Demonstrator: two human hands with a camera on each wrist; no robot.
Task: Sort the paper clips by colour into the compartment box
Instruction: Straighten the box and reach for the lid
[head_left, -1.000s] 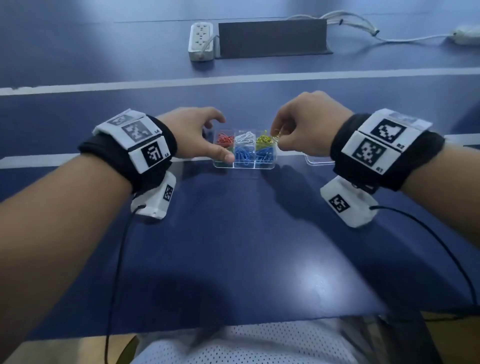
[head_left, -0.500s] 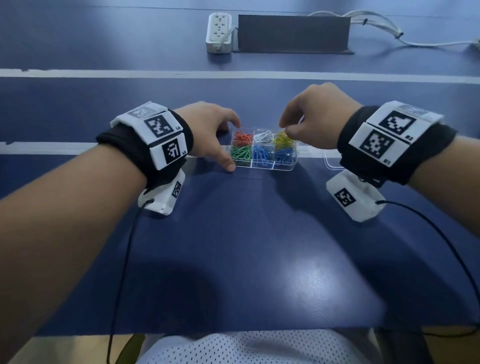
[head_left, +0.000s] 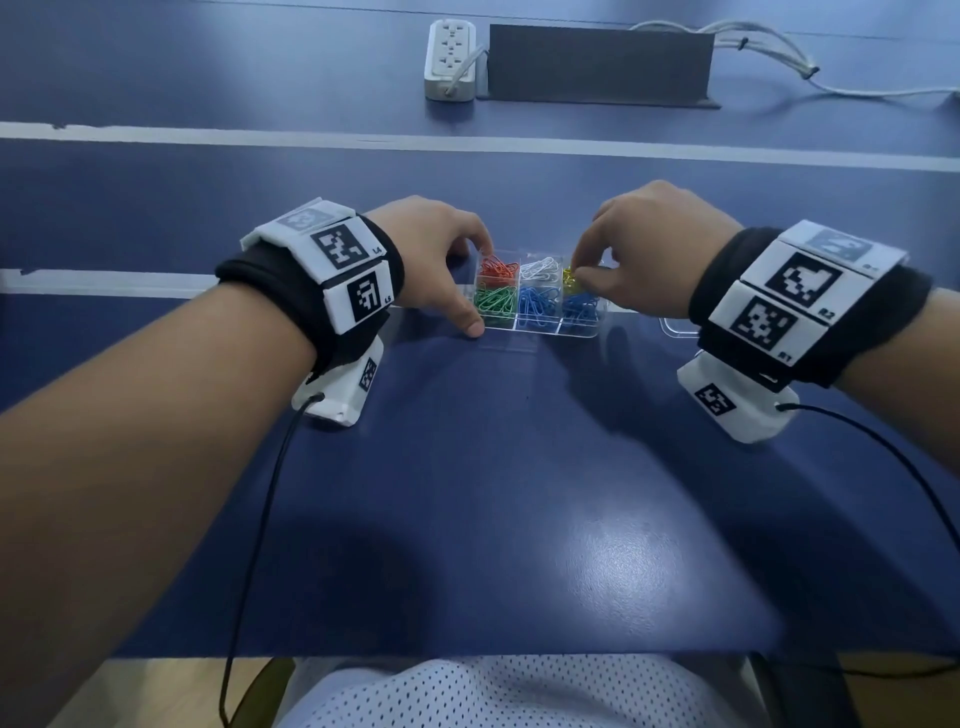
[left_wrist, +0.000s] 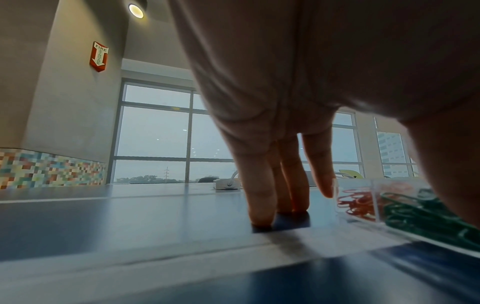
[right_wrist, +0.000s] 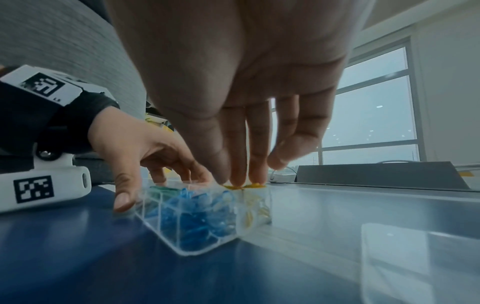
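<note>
The clear compartment box (head_left: 540, 332) stands on the blue table, with red (head_left: 496, 270), white (head_left: 543, 269) and yellow paper clips (head_left: 569, 275) in the back row and green (head_left: 493, 304) and blue ones (head_left: 540, 306) in front. My left hand (head_left: 462, 291) holds the box's left end between thumb and index finger; its other fingers (left_wrist: 262, 205) stand on the table beside the box (left_wrist: 363, 197). My right hand (head_left: 576, 273) reaches down into the back right compartment. Its thumb and fingertips (right_wrist: 255, 176) pinch yellow clips (right_wrist: 255, 185) at the top of that pile.
A clear plastic tray (head_left: 675, 330) lies right of the box, partly hidden by my right wrist. At the far edge are a white power strip (head_left: 449, 60), a dark grey panel (head_left: 597, 65) and white cables (head_left: 769, 57).
My right hand has lowered from just above the box until its fingertips meet the yellow pile. The left hand stays at the box's left end. The head view shifted.
</note>
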